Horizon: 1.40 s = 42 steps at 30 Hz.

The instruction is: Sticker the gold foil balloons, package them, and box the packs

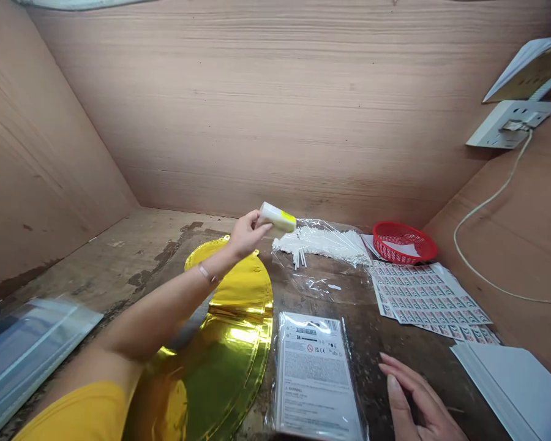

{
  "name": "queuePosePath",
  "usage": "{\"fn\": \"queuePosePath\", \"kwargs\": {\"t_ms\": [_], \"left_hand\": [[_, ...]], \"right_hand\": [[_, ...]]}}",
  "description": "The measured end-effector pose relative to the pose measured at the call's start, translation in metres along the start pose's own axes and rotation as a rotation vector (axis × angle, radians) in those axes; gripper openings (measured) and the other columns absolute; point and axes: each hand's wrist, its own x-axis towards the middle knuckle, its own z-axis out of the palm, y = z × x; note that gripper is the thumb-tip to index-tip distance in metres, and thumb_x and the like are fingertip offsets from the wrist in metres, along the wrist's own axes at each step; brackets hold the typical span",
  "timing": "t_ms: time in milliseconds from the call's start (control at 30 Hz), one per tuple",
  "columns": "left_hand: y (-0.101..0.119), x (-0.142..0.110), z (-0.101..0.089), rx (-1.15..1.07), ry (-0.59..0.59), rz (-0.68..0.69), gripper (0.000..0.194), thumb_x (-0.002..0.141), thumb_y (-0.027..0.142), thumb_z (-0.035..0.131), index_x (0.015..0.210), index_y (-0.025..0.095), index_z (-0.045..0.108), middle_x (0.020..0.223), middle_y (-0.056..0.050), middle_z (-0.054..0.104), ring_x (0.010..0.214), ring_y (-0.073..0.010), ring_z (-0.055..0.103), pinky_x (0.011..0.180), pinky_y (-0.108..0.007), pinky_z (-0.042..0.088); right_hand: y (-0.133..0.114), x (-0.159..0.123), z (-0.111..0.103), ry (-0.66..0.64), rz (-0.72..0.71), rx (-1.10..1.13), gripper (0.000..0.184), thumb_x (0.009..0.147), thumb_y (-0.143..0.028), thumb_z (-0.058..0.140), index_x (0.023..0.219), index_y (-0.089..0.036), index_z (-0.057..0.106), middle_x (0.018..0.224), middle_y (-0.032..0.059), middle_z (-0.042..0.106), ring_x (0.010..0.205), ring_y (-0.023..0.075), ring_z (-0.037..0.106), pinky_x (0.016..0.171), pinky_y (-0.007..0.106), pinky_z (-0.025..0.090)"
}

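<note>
Two hands working in head view: left hand [245, 236] grasping white tube [278, 217] with yellow band, holding it above gold foil sheet [243, 288], near bagged white sticks [321, 242]; right hand [417, 398] gripping nothing, lying open beside sealed printed packet [314, 380].

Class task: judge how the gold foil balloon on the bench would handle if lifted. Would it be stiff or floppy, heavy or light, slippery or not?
The gold foil balloon is probably light and floppy, since it lies thin and flat with creases across it. Its glossy face may slide easily over the worn wooden bench. Its flat shape makes rolling unlikely.
</note>
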Motion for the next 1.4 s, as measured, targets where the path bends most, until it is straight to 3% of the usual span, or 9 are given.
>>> {"fn": "queuePosePath", "kwargs": {"t_ms": [200, 367, 567, 767, 867, 933, 1067, 1167, 1400], "left_hand": [[0.023, -0.145, 0.003, -0.344, -0.307, 0.06, 0.019, 0.078, 0.028, 0.073, 0.09, 0.015, 0.066, 0.082, -0.001, 0.064, 0.078, -0.012, 0.059, 0.074, -0.024, 0.05], [0.015, -0.209, 0.006, -0.462, -0.356, -0.117, 0.021, 0.081, 0.029, 0.073, 0.09, 0.016, 0.059, 0.086, 0.0, 0.063, 0.08, -0.0123, 0.059, 0.075, -0.024, 0.05], [0.029, -0.214, -0.019, -0.486, -0.332, -0.282, 0.063, 0.064, 0.033, 0.086, 0.11, 0.024, 0.044, 0.126, -0.008, 0.056, 0.095, -0.0189, 0.063, 0.077, -0.03, 0.051], [0.026, -0.214, -0.028, -0.359, -0.546, -0.465, 0.05, 0.068, 0.042, 0.081, 0.107, 0.015, 0.064, 0.097, -0.006, 0.067, 0.08, -0.0151, 0.062, 0.073, -0.026, 0.047], [0.02, -0.223, -0.029, -0.366, -0.506, -0.44, 0.043, 0.069, 0.04, 0.079, 0.104, 0.016, 0.067, 0.096, -0.005, 0.068, 0.078, -0.014, 0.062, 0.07, -0.024, 0.048], [0.018, -0.226, -0.03, -0.377, -0.464, -0.486, 0.043, 0.072, 0.042, 0.077, 0.105, 0.017, 0.067, 0.089, -0.004, 0.068, 0.07, -0.0129, 0.062, 0.063, -0.023, 0.048], [0.018, -0.229, -0.032, -0.401, -0.441, -0.546, 0.041, 0.071, 0.04, 0.077, 0.102, 0.016, 0.067, 0.082, -0.003, 0.068, 0.061, -0.0117, 0.061, 0.057, -0.023, 0.047], [0.019, -0.232, -0.031, -0.441, -0.43, -0.54, 0.041, 0.068, 0.035, 0.081, 0.102, 0.016, 0.068, 0.081, -0.003, 0.068, 0.063, -0.0113, 0.061, 0.06, -0.023, 0.047], [0.019, -0.239, -0.029, -0.48, -0.378, -0.574, 0.045, 0.065, 0.03, 0.083, 0.104, 0.016, 0.067, 0.081, -0.002, 0.068, 0.069, -0.0125, 0.061, 0.065, -0.025, 0.048]], "right_hand": [[-0.077, 0.032, 0.024, -0.383, 0.332, 0.814, 0.077, 0.075, -0.065, 0.067, 0.139, -0.024, 0.048, 0.14, 0.0161, 0.055, 0.118, 0.0301, 0.061, 0.093, 0.046, 0.055], [-0.11, 0.038, 0.038, -0.687, 0.432, 0.991, 0.058, 0.068, -0.047, 0.08, 0.116, -0.02, 0.062, 0.098, 0.0072, 0.069, 0.068, 0.0152, 0.064, 0.057, 0.03, 0.058], [-0.12, 0.025, 0.035, -0.721, 0.365, 0.904, 0.04, 0.069, -0.036, 0.081, 0.101, -0.02, 0.066, 0.085, 0.0025, 0.067, 0.068, 0.0143, 0.061, 0.058, 0.028, 0.055], [-0.12, 0.008, 0.045, -0.821, 0.334, 0.881, 0.042, 0.073, -0.037, 0.077, 0.108, -0.022, 0.061, 0.094, 0.0035, 0.067, 0.082, 0.0161, 0.064, 0.07, 0.028, 0.057], [-0.118, 0.005, 0.038, -0.893, 0.232, 0.76, 0.062, 0.078, -0.037, 0.072, 0.133, -0.025, 0.048, 0.114, 0.0083, 0.064, 0.092, 0.0191, 0.066, 0.075, 0.033, 0.058], [-0.119, 0.01, 0.03, -0.805, 0.039, 0.542, 0.066, 0.081, -0.035, 0.07, 0.14, -0.026, 0.043, 0.124, 0.0105, 0.06, 0.096, 0.0204, 0.065, 0.078, 0.036, 0.057], [-0.128, 0.024, 0.022, -0.397, -0.386, 0.15, 0.025, 0.086, -0.03, 0.065, 0.109, -0.022, 0.065, 0.105, 0.0081, 0.066, 0.095, 0.0223, 0.062, 0.084, 0.041, 0.054], [-0.136, 0.025, 0.029, -0.433, -0.554, 0.122, 0.013, 0.087, -0.028, 0.064, 0.098, -0.021, 0.067, 0.097, 0.0069, 0.068, 0.095, 0.0217, 0.062, 0.083, 0.038, 0.053], [-0.145, 0.012, 0.035, -0.425, -0.666, 0.057, 0.011, 0.088, -0.021, 0.063, 0.098, -0.02, 0.065, 0.094, 0.0067, 0.066, 0.09, 0.0213, 0.06, 0.08, 0.037, 0.051]]}}
